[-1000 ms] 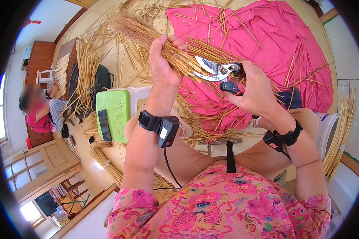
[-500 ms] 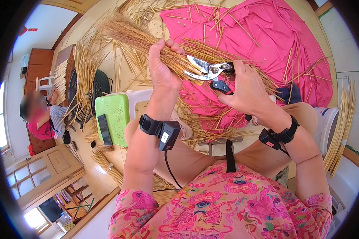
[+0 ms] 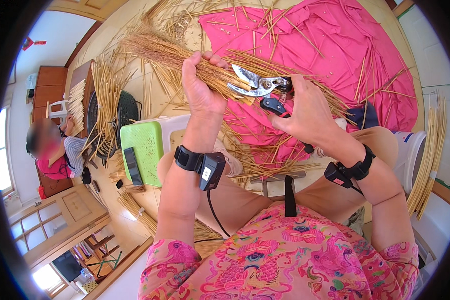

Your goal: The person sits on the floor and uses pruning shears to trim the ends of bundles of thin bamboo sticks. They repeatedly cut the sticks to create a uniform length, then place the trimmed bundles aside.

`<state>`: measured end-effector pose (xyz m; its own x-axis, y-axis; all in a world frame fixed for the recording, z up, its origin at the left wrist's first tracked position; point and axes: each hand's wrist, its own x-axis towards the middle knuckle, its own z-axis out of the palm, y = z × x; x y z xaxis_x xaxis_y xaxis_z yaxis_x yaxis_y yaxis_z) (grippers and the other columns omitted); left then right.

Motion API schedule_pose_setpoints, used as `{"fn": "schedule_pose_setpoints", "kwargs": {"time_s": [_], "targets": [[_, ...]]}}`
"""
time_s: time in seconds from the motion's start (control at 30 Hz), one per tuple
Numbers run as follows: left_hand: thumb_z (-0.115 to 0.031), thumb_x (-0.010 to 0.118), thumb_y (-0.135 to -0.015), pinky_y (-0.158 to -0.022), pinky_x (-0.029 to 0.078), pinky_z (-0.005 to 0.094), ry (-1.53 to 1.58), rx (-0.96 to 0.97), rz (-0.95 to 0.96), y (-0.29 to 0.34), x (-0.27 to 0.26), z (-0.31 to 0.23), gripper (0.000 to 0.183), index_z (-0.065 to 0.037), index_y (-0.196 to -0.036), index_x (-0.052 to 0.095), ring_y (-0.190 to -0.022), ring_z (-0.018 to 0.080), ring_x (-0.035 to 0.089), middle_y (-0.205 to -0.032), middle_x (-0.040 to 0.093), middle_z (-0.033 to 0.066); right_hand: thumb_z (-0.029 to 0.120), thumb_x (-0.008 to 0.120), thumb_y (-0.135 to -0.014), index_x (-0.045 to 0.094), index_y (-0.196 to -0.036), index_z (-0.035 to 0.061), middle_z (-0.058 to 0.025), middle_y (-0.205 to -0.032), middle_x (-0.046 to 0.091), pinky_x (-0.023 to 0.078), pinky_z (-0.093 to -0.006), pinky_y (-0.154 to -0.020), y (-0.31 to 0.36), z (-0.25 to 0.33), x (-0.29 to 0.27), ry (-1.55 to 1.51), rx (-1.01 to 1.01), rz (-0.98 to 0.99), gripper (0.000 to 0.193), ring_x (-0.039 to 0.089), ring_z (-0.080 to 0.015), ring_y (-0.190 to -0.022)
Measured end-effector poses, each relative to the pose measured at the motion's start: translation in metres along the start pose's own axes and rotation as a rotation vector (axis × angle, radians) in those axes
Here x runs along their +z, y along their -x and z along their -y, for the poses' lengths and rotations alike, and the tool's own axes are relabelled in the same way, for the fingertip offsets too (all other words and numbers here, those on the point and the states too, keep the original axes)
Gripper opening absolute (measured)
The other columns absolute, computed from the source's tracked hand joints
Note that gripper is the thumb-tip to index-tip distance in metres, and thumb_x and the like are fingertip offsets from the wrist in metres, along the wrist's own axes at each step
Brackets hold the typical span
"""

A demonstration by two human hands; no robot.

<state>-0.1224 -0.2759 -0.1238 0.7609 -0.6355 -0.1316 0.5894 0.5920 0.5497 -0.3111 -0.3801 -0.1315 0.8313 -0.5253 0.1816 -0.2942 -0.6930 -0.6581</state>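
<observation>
Your left hand [image 3: 201, 90] clamps tan straw bundle [image 3: 185, 60]; right hand [image 3: 310, 112] squeezes steel pruning shears [image 3: 257, 85] beside bundle; blades risk nicking left fingers

Your single head view looks steeply down from your forehead, close over your lap. Your left hand [image 3: 201, 90] and right hand [image 3: 310, 112] sit near frame centre, forearms rising from the lower edge. The fisheye bends the floor and the pink cloth [image 3: 335, 45] toward the rim.
</observation>
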Motion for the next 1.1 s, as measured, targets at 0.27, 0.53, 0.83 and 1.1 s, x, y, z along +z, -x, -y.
{"fn": "schedule_pose_setpoints", "kwargs": {"time_s": [0.27,0.53,0.83,1.1], "targets": [[-0.024,0.064,-0.094,-0.078,0.05,0.0353,-0.032,0.039,-0.144,-0.02,-0.022,-0.016,0.023,-0.005,-0.095,0.05,-0.08,0.0193,0.055,-0.087,0.056,0.0071,0.035,0.083,-0.066,0.055,-0.1,-0.0072,-0.0187,-0.085,0.062,0.05,-0.0407,-0.075,-0.001,-0.009,-0.003,-0.283,0.133,0.061,0.061,0.063,-0.0323,-0.078],[-0.038,0.061,-0.098,-0.088,0.05,0.0409,-0.093,0.013,-0.133,0.002,-0.004,0.017,0.031,-0.01,-0.109,0.054,-0.094,0.0244,0.06,-0.1,0.061,0.0092,0.029,0.081,-0.081,0.061,-0.102,-0.003,-0.0028,-0.084,0.059,0.044,-0.0253,-0.069,-0.011,0.0,0.015,-1.298,0.356,0.249,0.043,0.055,-0.0093,-0.075],[-0.032,0.058,-0.104,-0.094,0.049,0.0376,-0.178,-0.061,0.113,0.015,-0.007,0.039,0.024,-0.013,-0.118,0.052,-0.101,0.018,0.058,-0.106,0.06,0.0046,0.02,0.069,-0.089,0.062,-0.109,0.0009,-0.0087,-0.095,0.067,0.052,-0.0303,-0.081,-0.036,-0.018,-0.006,-1.438,0.498,0.003,0.029,0.064,-0.0172,-0.091],[-0.037,0.057,-0.104,-0.097,0.05,0.0403,-0.08,0.007,0.152,0.006,-0.01,0.025,0.028,-0.016,-0.122,0.052,-0.102,0.0206,0.06,-0.112,0.061,0.0064,0.023,0.075,-0.083,0.067,-0.094,0.0013,-0.0046,-0.085,0.062,0.045,-0.0285,-0.07,-0.019,-0.004,0.011,-1.471,0.673,0.118,0.025,0.057,-0.0128,-0.076]]}}
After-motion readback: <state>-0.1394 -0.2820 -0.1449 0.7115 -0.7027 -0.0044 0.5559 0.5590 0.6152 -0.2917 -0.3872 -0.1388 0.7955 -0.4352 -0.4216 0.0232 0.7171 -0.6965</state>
